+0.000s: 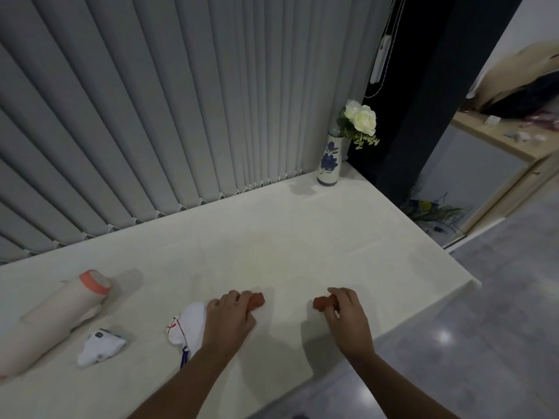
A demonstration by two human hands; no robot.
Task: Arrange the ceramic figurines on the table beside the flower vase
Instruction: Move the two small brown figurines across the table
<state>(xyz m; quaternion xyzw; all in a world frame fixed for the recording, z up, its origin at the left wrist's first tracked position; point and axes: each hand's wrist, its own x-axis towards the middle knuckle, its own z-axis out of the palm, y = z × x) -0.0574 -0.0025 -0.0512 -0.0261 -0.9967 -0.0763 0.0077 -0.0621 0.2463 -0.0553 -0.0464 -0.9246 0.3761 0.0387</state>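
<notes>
— Pale table against grey vertical blinds. Flower vase far off at the back corner.
— And up front?
— Left hand closed over a reddish figurine, poking out past the fingers. Right hand gripping another reddish figurine, jutting left.
— Others?
— White figurine touching the left hand's outer side; smaller white figurine farther left.

Long grey vertical blinds are hanging behind the cream-white table, reaching down to its far edge. To the right of the table a dark pillar is standing, and the polished grey floor is reflecting lamp light. Beyond the pillar a light wooden shelf is showing.
</notes>
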